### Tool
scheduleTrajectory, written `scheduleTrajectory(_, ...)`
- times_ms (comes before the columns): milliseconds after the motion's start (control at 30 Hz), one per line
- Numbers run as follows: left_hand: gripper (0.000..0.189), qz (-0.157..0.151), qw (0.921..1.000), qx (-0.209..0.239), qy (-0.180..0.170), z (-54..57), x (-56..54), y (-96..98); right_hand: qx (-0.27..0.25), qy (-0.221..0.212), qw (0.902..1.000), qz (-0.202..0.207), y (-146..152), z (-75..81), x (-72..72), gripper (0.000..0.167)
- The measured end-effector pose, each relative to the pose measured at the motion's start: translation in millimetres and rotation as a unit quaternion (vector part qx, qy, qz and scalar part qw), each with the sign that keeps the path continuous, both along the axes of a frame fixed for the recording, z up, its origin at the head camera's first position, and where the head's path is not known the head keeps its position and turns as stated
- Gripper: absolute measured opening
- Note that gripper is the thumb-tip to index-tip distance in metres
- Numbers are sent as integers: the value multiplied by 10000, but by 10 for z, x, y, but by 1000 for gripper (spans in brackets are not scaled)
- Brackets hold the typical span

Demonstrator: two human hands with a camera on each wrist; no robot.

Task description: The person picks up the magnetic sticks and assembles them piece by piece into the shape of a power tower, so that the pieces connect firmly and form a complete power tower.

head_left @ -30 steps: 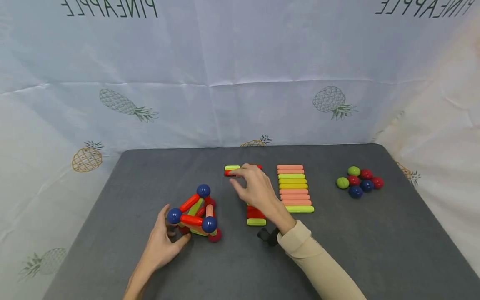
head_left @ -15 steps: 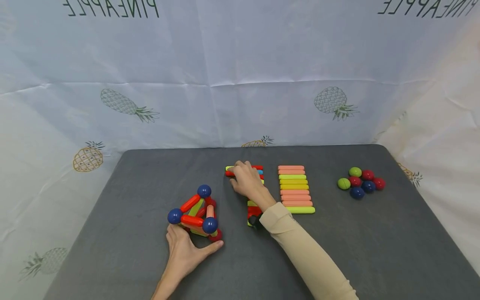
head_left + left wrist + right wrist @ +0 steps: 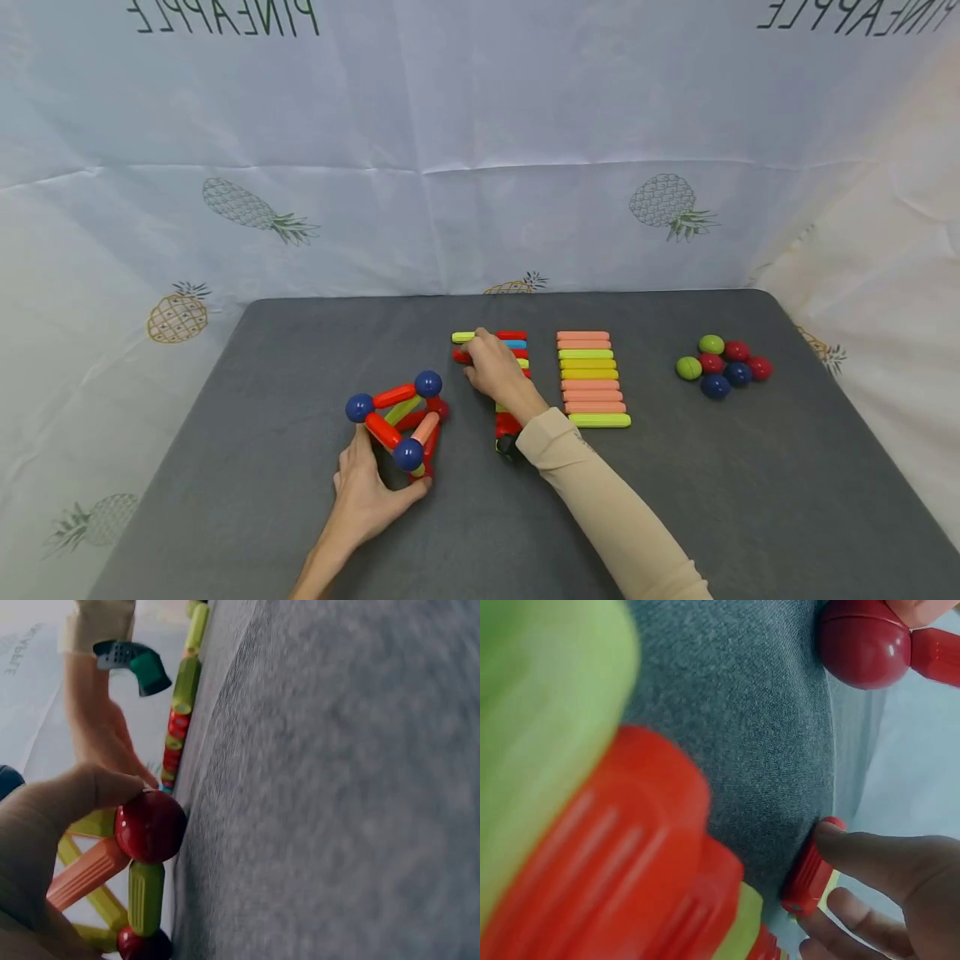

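Observation:
A frame of magnetic rods (image 3: 384,431) and balls stands at left centre of the table, with blue balls (image 3: 408,454) on top and red balls (image 3: 150,826) below. My left hand (image 3: 369,498) grips its near side, the thumb against a low red ball. At the left column of rods, my right hand (image 3: 497,373) pinches a short red rod (image 3: 810,871) between thumb and fingers. A yellow-green rod (image 3: 462,337) lies just beyond that hand. The right hand and wrist hide part of the column in the head view.
Right of the column lies a row of longer salmon, yellow and green rods (image 3: 588,374). Several loose green, red and blue balls (image 3: 716,387) are grouped at the right. A pineapple-print cloth (image 3: 480,225) hangs behind the dark table (image 3: 720,500).
My left hand has shifted its hold along the near side and turned the frame. My right hand has reached the column's far end and drawn a red rod slightly nearer.

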State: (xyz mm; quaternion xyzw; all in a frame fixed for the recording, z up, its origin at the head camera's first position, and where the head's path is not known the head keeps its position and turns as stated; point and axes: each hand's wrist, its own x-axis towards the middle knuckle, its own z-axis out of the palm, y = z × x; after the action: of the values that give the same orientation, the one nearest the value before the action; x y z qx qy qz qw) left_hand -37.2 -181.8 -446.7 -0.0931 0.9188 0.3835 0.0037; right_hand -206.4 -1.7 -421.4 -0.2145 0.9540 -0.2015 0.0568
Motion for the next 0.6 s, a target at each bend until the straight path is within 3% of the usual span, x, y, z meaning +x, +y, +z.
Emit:
scheduleTrajectory(133, 119, -229, 9997, 30, 94, 7, 4, -20, -246, -113, 9996, -22, 11, -19, 17, 15)
scheduleTrajectory(267, 118, -319, 9992, -106, 198, -8, -8, -25, -170, -249, 9995, 40, 29, -34, 31, 19)
scheduleTrajectory(400, 103, -608, 9947, 2, 830, -53, -53, -47, -218, -361, 9989, 212, 63, -8, 57, 23)
scheduleTrajectory(500, 89, -922, 9888, 220, 1149, -71, -71, -78, -633, -310, 9968, 385, 88, 80, 91, 21)
scheduleTrajectory(600, 80, -1129, 9876, 426, 1005, -60, -62, -103, -1206, -256, 9907, 574, 114, 237, 159, 19)
